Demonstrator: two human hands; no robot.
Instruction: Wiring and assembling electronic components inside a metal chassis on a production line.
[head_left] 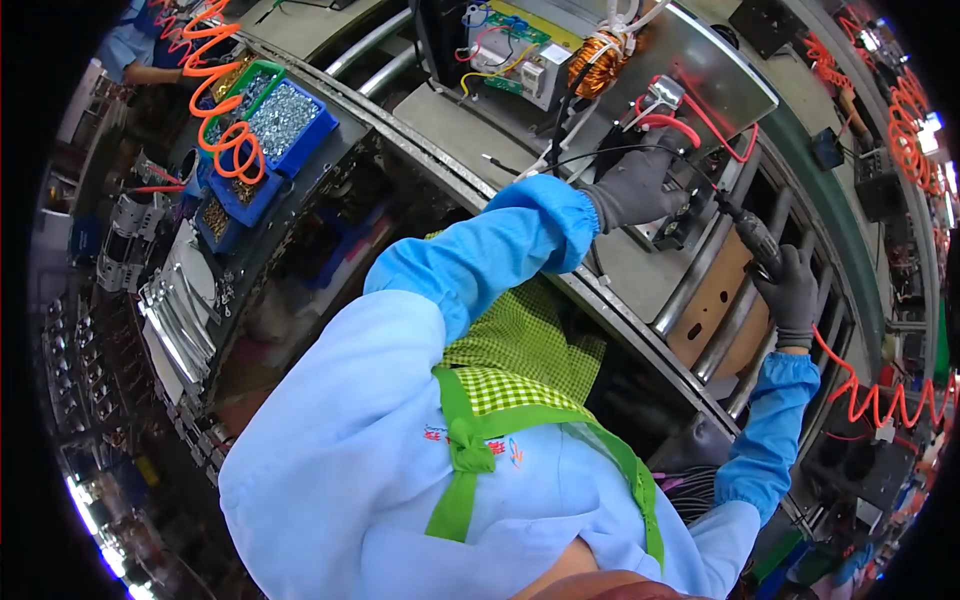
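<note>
My right hand (788, 292), in a grey glove, is wrapped round a dark pneumatic screwdriver (754, 236). Its tip points up and left toward a black component (684, 218) at the near right end of an electrical unit. At that component is my grey-gloved left hand (638, 188), fingers bent; what they grip, if anything, is hidden. Red cables (672, 122) and a thin black wire pass beside the left hand. Beyond it stand a copper-wound coil (597, 64), a metal panel (715, 62) and a green circuit board (524, 48).
The unit rests on a roller conveyor (684, 296) with a brown board (708, 303) among its rollers. Blue bins (290, 125) of screws and small metal parts stand on the left bench. Orange coiled air hoses (232, 150) hang at the left; others are at the right.
</note>
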